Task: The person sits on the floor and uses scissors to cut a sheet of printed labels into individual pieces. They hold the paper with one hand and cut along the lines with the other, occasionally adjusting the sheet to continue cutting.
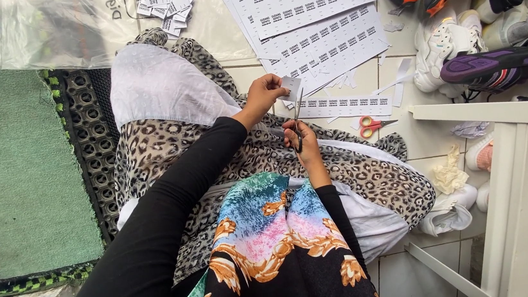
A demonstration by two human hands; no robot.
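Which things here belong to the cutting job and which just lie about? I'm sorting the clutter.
In use: left hand holding a small paper label; right hand working dark scissors; printed label sheets; pile of cut labels.

Lying about: red-handled scissors, sneakers, green mat, plastic bag.

A home floor used as a workspace: white tiles, a green mat at nine o'clock, piled sneakers at two, printed label sheets at twelve.
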